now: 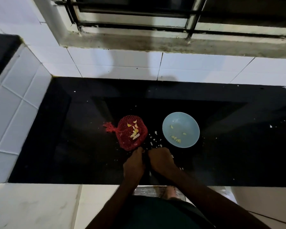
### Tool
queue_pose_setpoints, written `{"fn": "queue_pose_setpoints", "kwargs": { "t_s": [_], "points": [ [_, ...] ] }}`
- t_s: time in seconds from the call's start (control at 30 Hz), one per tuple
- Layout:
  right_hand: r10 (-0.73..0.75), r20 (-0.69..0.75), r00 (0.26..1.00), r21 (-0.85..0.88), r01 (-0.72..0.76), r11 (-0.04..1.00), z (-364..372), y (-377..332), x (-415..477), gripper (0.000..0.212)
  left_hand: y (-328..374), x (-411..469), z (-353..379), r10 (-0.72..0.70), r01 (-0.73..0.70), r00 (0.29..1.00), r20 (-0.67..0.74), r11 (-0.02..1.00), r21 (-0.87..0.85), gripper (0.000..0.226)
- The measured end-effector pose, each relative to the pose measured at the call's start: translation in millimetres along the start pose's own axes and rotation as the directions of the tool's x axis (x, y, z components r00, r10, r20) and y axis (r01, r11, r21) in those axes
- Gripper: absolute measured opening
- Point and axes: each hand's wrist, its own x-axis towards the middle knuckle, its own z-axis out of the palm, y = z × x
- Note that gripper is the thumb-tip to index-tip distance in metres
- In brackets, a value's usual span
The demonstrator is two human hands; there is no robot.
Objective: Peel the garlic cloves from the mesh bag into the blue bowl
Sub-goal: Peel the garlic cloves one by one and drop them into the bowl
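Black countertop (pixel 73 146), white tiled wall (pixel 122 63) behind it, barred window (pixel 155 17) above the tiles

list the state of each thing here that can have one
mesh bag: lying on the counter, several cloves in it
blue bowl: upright, a few peeled cloves inside
peel scraps: scattered between bag and bowl
left hand: fingers curled, what it holds hidden
right hand: fingers curled, close to the left, what it holds hidden

My left hand (pixel 134 161) and right hand (pixel 161 160) sit close together, backs up, fingers curled under; both forearms converge forward.
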Motion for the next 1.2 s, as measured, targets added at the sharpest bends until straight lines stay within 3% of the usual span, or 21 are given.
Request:
{"fn": "queue_pose_setpoints", "kwargs": {
  "t_s": [0.1,0.27,0.47,0.57,0.8,1.0,1.1,1.2],
  "points": [
    [-0.046,0.012,0.999,-0.002,0.046,0.999,0,2,5,0.027,-6,2,3,0.003,-0.003,1.0,-0.013,1.0,-0.019,0.036],
    [-0.04,0.111,0.993,-0.062,0.047,0.997,-12,-3,21,0.028,-12,3,7,0.024,-0.025,1.0,-0.011,0.996,-0.086,0.051],
    [-0.04,0.114,0.993,-0.114,0.053,0.992,-16,-9,27,0.025,-22,1,6,0.026,-0.043,0.996,-0.081,0.975,-0.218,0.049],
    [-0.093,0.109,0.99,-0.131,0.107,0.986,-16,-22,31,0.022,-22,2,6,-0.039,0.021,0.998,-0.057,0.956,-0.292,0.039],
    [0.014,0.013,1.0,0.12,-0.016,0.993,-1,-12,27,0.027,-23,-3,8,-0.013,-0.007,0.998,-0.069,0.957,-0.289,0.027],
    [0.044,-0.079,0.996,0.289,-0.02,0.957,6,-1,15,0.031,-17,8,2,-0.044,0.024,0.997,-0.062,0.956,-0.293,0.012],
    [0.23,0.017,0.973,0.498,-0.207,0.842,13,9,8,0.031,-16,11,-2,-0.051,0.017,0.995,-0.086,0.934,-0.356,0.015],
    [0.314,0.139,0.939,0.797,-0.294,0.528,11,20,1,0.042,-8,8,-6,-0.003,-0.059,0.992,-0.126,0.874,-0.482,0.016]
  ]
}}
